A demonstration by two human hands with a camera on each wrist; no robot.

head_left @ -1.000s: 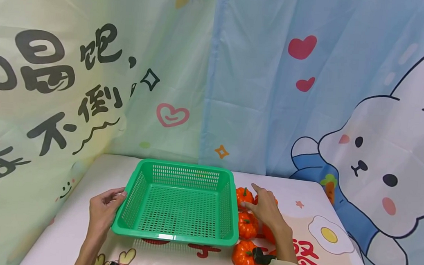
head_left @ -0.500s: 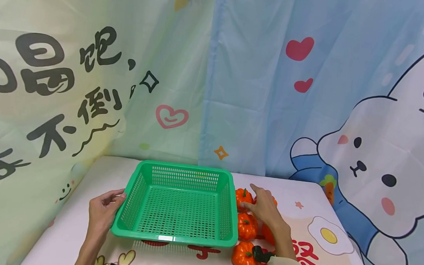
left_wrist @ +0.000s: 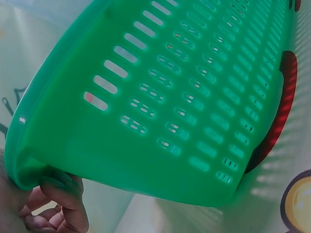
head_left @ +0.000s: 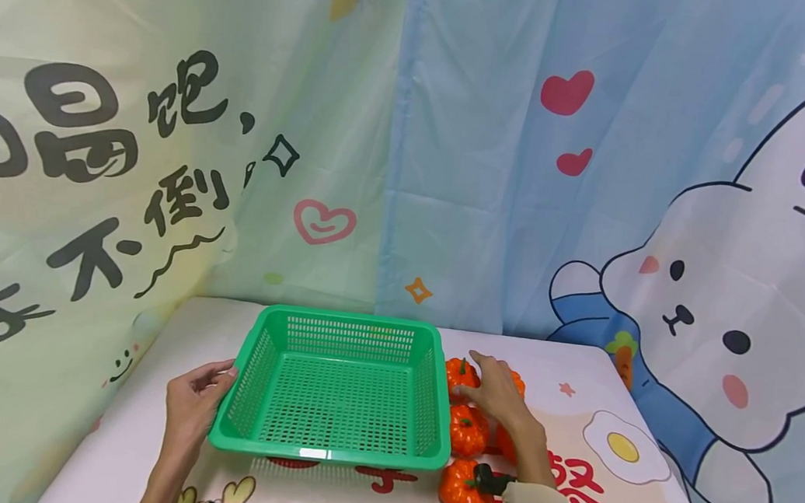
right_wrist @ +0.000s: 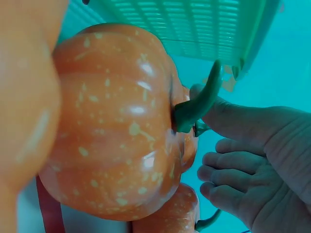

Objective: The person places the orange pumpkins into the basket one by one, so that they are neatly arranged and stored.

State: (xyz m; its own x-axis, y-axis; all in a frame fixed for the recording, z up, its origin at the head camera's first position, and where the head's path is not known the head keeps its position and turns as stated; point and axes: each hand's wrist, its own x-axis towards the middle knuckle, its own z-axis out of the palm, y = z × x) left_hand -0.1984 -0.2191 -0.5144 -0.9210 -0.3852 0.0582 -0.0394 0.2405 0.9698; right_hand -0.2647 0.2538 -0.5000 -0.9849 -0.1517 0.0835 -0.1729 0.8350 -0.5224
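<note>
Left hand [head_left: 194, 401]: grips the rim of a green basket [head_left: 328, 455], fingers curled beneath it. Green basket: extends rightward from the left hand to near the right hand [head_left: 498, 392]. Right hand: hangs over orange pumpkins [head_left: 466, 439], fingers loosely extended, thumb set apart beside a green stem [right_wrist: 199, 102]; cannot tell whether touching. Orange pumpkins: lie left of, beneath and nearer the person than the right hand. Fried-egg print [head_left: 623, 448]: right of the right hand. Patterned curtain [head_left: 464, 170]: beyond both hands.
</note>
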